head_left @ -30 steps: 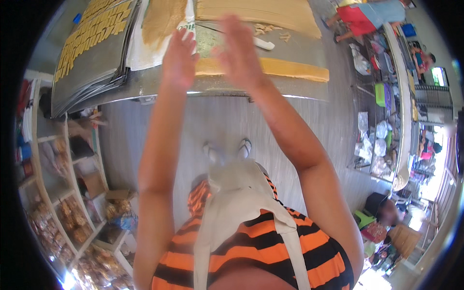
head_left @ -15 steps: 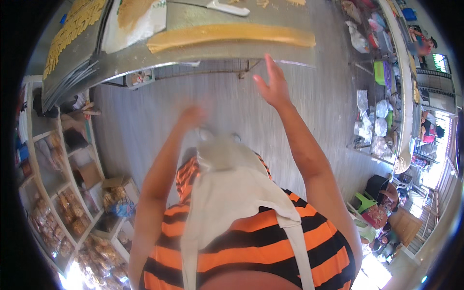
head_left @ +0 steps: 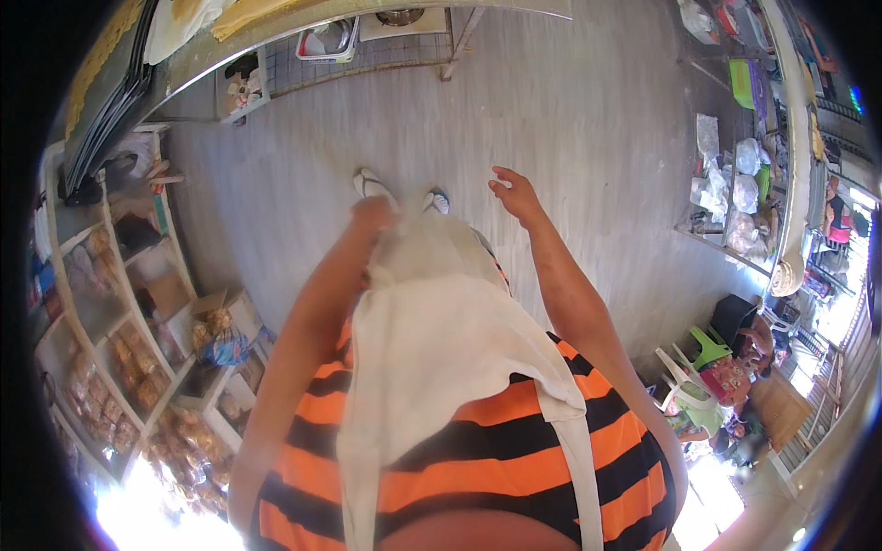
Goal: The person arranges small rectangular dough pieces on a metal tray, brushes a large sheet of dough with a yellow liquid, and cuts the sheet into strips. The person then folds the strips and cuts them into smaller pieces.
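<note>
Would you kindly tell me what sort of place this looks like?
Probably a small food shop or bakery stall: open shelves hold bagged baked snacks, and a worktable carries trays.

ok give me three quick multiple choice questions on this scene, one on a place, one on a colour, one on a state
1. Where is the left hand?
A. on the apron
B. on the shelves
C. on a chair

2. What colours are the shirt stripes?
A. blue and white
B. orange and black
C. red and green

3. How is the right hand?
A. closed on a bag
B. flat on the table
C. open, holding nothing

Answers: 1 A, the left hand presses the pale apron at its lower end. 2 B, orange and black bands show beside the apron. 3 C, its fingers are spread over the bare floor.
</note>
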### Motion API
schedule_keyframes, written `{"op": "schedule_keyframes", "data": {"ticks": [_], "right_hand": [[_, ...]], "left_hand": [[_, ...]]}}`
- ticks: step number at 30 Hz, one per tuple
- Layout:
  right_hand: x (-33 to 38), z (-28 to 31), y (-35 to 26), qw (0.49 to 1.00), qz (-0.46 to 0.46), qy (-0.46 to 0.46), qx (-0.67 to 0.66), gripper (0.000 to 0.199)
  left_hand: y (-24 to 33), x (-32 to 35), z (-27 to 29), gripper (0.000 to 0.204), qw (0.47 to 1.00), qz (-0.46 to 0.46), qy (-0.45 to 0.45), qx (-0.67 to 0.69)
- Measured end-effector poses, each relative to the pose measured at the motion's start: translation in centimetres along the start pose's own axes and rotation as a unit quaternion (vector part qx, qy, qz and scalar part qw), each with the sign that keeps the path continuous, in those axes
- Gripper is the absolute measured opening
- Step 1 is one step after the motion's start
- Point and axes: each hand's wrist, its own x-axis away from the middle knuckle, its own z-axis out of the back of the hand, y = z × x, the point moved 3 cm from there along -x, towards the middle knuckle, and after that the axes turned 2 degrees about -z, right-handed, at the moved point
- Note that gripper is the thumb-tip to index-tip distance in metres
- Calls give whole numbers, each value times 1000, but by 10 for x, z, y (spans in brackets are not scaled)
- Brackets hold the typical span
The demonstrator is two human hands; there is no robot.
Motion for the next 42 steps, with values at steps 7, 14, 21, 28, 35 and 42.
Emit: {"op": "schedule_keyframes", "data": {"ticks": [7, 14, 21, 28, 35, 42], "right_hand": [[-3, -15, 23, 997, -27, -58, -37, 54], [-8, -1, -102, 933, -21, -234, -271, 78], [36, 36, -231, 781, 210, -263, -526, 69], [141, 57, -294, 852, 344, -169, -356, 64], [157, 94, -288, 594, 543, -450, -387, 63], [133, 112, -207, 686, 489, -332, -424, 58]], "left_hand": [[29, 63, 20, 24, 983, -114, 7, 143], [119, 179, 194, 19, 665, -313, 74, 674], [104, 246, 240, 26, 585, -348, 272, 681], [129, 287, 243, 49, 727, -271, 437, 455], [183, 319, 243, 29, 598, -440, 233, 628], [243, 329, 198, 21, 158, -608, -6, 778]]}}
